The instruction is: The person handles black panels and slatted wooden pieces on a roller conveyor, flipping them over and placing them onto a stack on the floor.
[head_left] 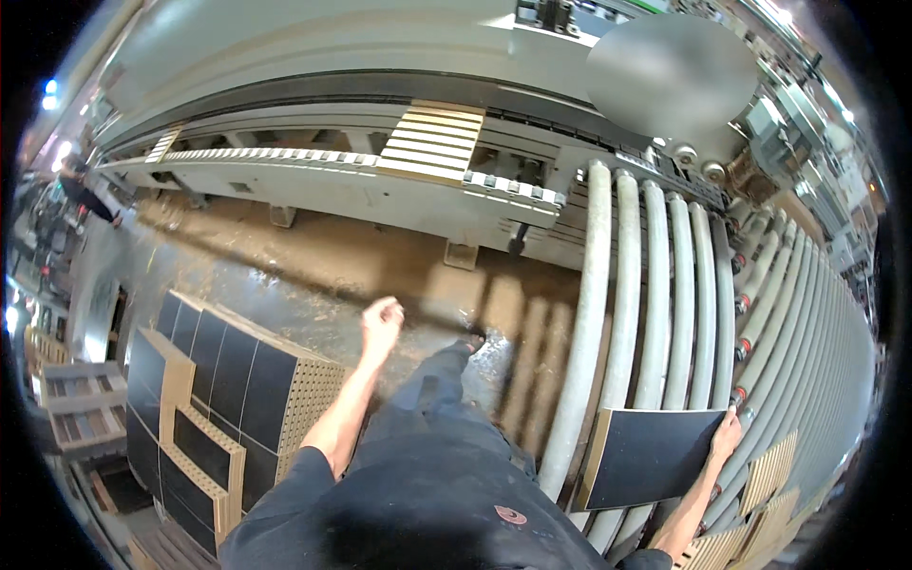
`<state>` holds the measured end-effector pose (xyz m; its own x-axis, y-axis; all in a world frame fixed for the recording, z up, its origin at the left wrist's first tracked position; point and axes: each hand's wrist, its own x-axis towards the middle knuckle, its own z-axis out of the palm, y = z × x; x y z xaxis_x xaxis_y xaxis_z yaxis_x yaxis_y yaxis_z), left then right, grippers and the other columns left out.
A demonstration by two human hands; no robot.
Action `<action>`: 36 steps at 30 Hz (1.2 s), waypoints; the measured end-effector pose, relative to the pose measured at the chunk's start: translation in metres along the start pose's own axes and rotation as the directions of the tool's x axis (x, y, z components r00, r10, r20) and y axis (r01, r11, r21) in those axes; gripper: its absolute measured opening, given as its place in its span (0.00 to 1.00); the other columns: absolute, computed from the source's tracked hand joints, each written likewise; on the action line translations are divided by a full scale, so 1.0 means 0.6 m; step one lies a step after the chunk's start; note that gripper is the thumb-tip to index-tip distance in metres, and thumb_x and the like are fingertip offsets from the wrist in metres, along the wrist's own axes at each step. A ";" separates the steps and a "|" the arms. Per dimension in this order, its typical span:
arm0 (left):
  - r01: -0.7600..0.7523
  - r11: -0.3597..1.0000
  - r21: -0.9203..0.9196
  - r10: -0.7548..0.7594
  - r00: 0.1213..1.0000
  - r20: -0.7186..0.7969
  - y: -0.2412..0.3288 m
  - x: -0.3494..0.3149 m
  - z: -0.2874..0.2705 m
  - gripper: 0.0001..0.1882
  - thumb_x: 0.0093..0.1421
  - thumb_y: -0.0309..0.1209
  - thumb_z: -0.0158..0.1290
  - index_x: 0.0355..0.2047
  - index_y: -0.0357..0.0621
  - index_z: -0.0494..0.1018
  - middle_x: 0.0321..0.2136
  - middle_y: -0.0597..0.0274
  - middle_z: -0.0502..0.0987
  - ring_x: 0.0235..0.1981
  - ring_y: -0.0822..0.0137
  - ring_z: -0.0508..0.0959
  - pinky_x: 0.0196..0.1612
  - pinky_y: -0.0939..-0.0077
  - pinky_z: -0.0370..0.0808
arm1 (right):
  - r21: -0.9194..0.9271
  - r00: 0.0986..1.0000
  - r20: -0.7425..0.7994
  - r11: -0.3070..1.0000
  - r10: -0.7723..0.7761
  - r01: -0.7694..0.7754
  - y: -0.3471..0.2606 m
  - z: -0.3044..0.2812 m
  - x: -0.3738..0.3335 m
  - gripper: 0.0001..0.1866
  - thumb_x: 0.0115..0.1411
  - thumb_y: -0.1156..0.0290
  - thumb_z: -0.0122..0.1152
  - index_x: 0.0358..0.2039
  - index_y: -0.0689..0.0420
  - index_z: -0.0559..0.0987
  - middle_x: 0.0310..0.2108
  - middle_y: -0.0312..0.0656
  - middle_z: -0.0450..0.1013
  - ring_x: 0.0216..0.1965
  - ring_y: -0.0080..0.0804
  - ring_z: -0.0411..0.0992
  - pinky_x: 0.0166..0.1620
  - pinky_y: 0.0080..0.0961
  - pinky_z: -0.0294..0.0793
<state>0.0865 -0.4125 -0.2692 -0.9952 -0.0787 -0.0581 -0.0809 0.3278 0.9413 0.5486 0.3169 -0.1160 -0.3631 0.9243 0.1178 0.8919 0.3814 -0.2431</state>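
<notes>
My right hand [727, 436] grips the far right corner of a black-faced board [655, 454] with a pale wood-coloured edge. That board, possibly a small stack, lies across the grey rollers [655, 294] of a conveyor at my right. Away from my body, over the floor, my left hand [383, 319] is held with its fingers curled in and nothing visible in them. Nearest to it stand tall stacks of black-topped boards [266, 389], whose pale sides show rows of small holes.
A long machine bed [323, 176] runs across the front, with a slatted pale piece [432, 141] on its rail. More rollers [807, 313] and slatted wooden pieces [769, 470] are on the right. Another person [84, 193] stands far left. Brown dust covers the floor [380, 256] along the machine.
</notes>
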 end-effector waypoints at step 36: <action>-0.676 0.700 0.230 0.499 0.694 0.519 0.446 0.359 0.557 0.42 0.71 0.40 0.54 0.76 0.25 0.55 0.75 0.24 0.55 0.79 0.32 0.49 0.79 0.39 0.43 | 0.452 0.862 -0.146 0.743 -0.485 0.494 -0.981 0.228 0.132 0.35 0.66 0.58 0.68 0.66 0.66 0.70 0.64 0.55 0.69 0.65 0.55 0.63 0.64 0.56 0.64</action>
<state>-0.1680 -0.0273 -0.1411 -0.7592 0.5979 0.2569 0.6036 0.4993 0.6216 -0.0423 0.1681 -0.0953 -0.7065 0.6096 0.3596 0.3609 0.7474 -0.5578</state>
